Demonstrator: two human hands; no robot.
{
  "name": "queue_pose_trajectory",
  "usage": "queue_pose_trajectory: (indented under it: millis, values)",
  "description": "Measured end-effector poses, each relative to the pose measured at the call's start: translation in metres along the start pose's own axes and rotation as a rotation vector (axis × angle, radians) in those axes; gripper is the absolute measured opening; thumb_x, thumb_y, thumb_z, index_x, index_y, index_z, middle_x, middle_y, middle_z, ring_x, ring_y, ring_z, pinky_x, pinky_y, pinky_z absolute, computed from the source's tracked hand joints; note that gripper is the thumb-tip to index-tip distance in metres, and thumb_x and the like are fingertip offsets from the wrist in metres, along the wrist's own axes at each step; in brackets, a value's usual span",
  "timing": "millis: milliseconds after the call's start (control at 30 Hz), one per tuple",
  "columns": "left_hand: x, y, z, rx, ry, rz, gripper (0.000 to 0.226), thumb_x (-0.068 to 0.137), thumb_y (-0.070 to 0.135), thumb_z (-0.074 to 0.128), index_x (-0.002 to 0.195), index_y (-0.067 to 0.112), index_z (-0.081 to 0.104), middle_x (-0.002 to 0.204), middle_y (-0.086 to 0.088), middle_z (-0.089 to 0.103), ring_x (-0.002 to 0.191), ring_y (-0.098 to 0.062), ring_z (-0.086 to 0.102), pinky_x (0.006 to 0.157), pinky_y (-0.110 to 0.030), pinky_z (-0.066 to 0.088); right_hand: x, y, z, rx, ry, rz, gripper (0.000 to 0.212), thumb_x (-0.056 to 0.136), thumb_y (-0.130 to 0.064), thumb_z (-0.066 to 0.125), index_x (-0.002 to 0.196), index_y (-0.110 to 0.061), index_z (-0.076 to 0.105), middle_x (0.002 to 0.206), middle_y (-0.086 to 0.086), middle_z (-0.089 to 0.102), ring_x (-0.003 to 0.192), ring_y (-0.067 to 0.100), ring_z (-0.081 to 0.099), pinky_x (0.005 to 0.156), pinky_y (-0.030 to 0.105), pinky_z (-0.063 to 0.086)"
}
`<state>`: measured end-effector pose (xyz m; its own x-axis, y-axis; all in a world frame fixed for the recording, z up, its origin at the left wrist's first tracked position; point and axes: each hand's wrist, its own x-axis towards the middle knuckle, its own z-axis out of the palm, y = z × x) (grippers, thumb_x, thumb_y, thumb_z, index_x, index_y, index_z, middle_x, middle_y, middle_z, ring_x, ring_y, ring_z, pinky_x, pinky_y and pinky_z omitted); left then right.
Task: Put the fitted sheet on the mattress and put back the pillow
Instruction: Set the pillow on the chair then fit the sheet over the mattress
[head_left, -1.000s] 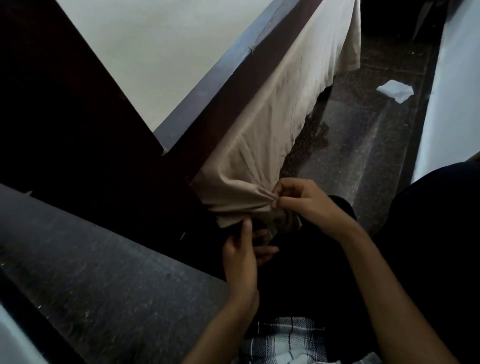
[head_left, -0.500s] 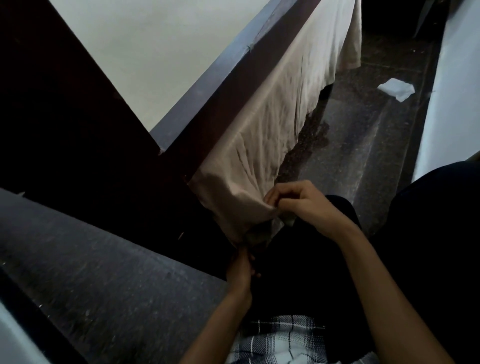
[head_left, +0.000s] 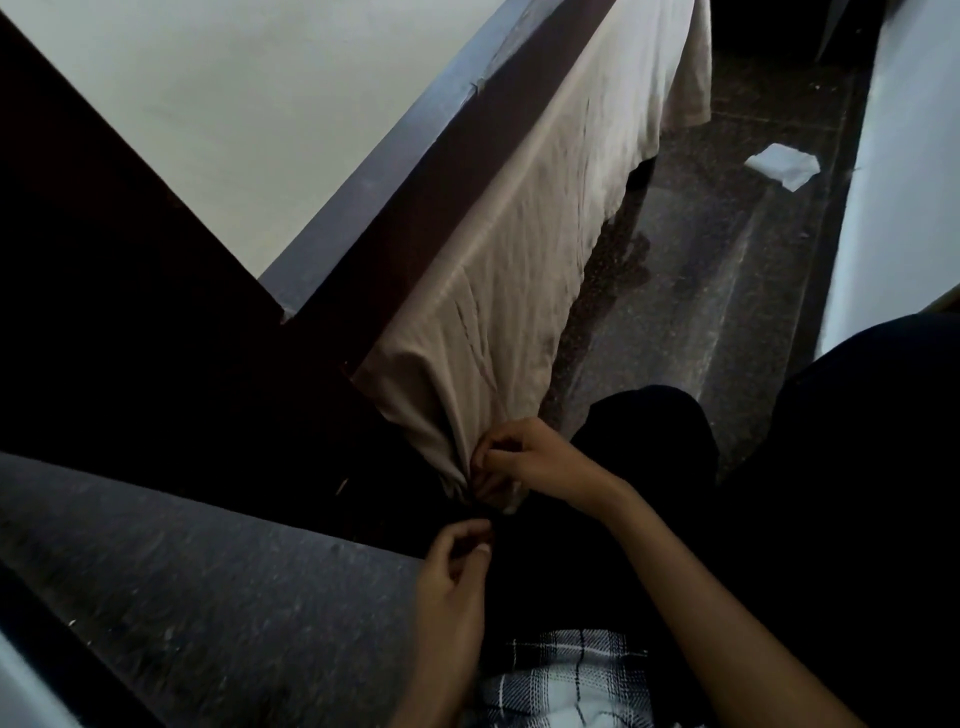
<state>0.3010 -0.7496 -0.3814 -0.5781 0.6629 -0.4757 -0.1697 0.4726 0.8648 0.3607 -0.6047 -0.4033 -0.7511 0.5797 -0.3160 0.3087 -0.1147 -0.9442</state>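
Note:
A beige fitted sheet (head_left: 524, 249) hangs down the side of the mattress, whose corner sits against a dark wooden bed frame (head_left: 156, 291). The sheet is gathered into a bunch at the bottom corner. My right hand (head_left: 524, 460) pinches that gathered corner of the sheet. My left hand (head_left: 457, 577) is just below it, fingers curled, apart from the cloth; whether it holds anything is unclear. No pillow is in view.
A dark speckled stone floor (head_left: 691, 291) runs along the bed. A white scrap of paper or cloth (head_left: 782, 165) lies on it at the far right. A pale wall (head_left: 904, 156) borders the right. My dark trousers and a checked shirt fill the bottom.
The sheet corner has been pulled lower and tighter. My left hand came out from under the cloth and now sits below it. My right hand keeps its pinch.

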Motion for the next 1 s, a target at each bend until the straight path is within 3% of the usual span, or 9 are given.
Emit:
queue_pose_trajectory:
  millis: [100,233,367,433,500,667,833,900,1000]
  values:
    - [-0.006,0.004,-0.004,0.019,-0.001,0.106,0.03,0.091,-0.006,0.047,0.093,0.021,0.061,0.093,0.01,0.064,0.074,0.013,0.06,0.062,-0.001,0.041,0.002,0.004,0.012,0.156,0.079,0.069,0.023,0.089,-0.001,0.058,0.068,-0.008,0.06,0.049,-0.006,0.063,0.047,0.001,0.062,0.05,0.013,0.048]
    - [-0.008,0.004,-0.006,0.062,-0.033,0.199,0.024,0.088,0.019,0.055,0.104,0.037,0.058,0.117,0.011,0.061,0.106,0.001,0.057,0.079,-0.005,0.042,0.005,0.006,0.024,0.214,0.281,0.062,0.019,0.083,-0.007,0.069,0.065,-0.01,0.064,0.054,-0.001,0.058,0.044,-0.002,0.053,0.048,0.012,0.041]
    - [-0.003,0.005,-0.004,-0.041,-0.054,0.116,0.041,0.093,-0.005,0.044,0.116,0.029,0.053,0.108,0.011,0.063,0.096,0.006,0.06,0.068,-0.003,0.045,-0.002,0.001,0.036,0.285,0.375,0.167,0.021,0.087,-0.005,0.06,0.068,-0.013,0.065,0.062,0.001,0.059,0.057,0.008,0.053,0.057,0.023,0.042]
    - [-0.003,0.006,0.0,-0.102,-0.073,0.039,0.046,0.093,-0.007,0.042,0.125,0.027,0.045,0.097,0.017,0.066,0.084,0.005,0.064,0.062,-0.005,0.046,-0.006,-0.009,0.029,0.61,0.335,0.348,0.017,0.091,-0.007,0.05,0.078,-0.008,0.061,0.072,0.007,0.06,0.065,0.015,0.056,0.061,0.024,0.046]
    - [-0.006,0.005,0.004,-0.109,-0.082,0.015,0.05,0.093,-0.005,0.042,0.128,0.031,0.04,0.116,0.015,0.058,0.094,-0.004,0.063,0.065,-0.008,0.049,-0.008,-0.018,0.016,0.929,0.225,0.476,0.017,0.091,-0.011,0.043,0.08,-0.006,0.055,0.081,0.012,0.059,0.073,0.022,0.056,0.072,0.029,0.047]
    - [-0.003,-0.001,0.003,-0.129,-0.094,-0.024,0.056,0.093,-0.009,0.04,0.138,0.024,0.034,0.101,0.017,0.06,0.088,-0.006,0.063,0.062,-0.008,0.049,-0.009,-0.021,0.02,1.279,0.208,0.44,0.025,0.079,-0.012,0.04,0.093,0.003,0.054,0.096,0.02,0.053,0.089,0.032,0.053,0.1,0.043,0.039]
    - [0.0,-0.005,0.006,-0.073,-0.079,-0.005,0.038,0.089,0.003,0.049,0.117,0.028,0.053,0.127,0.002,0.057,0.112,-0.009,0.056,0.088,-0.022,0.049,-0.01,-0.024,0.043,1.339,0.15,0.236,0.015,0.067,-0.015,0.045,0.058,-0.02,0.035,0.05,-0.004,0.034,0.048,0.012,0.035,0.058,0.024,0.03]
    - [0.002,-0.007,0.007,-0.04,-0.085,0.027,0.045,0.085,0.009,0.053,0.126,0.025,0.052,0.136,0.006,0.051,0.124,-0.008,0.048,0.102,-0.027,0.043,-0.004,-0.017,0.047,1.38,0.156,0.197,0.02,0.068,-0.014,0.045,0.063,-0.023,0.028,0.052,-0.004,0.024,0.047,0.012,0.03,0.058,0.024,0.028]
    - [0.009,-0.008,0.01,0.062,-0.09,0.067,0.054,0.09,-0.006,0.045,0.139,0.018,0.043,0.144,0.011,0.04,0.13,-0.001,0.037,0.098,-0.004,0.034,0.007,-0.011,0.048,1.405,0.137,0.18,0.029,0.068,-0.016,0.051,0.065,-0.024,0.023,0.067,-0.002,0.007,0.055,0.013,0.024,0.064,0.026,0.029]
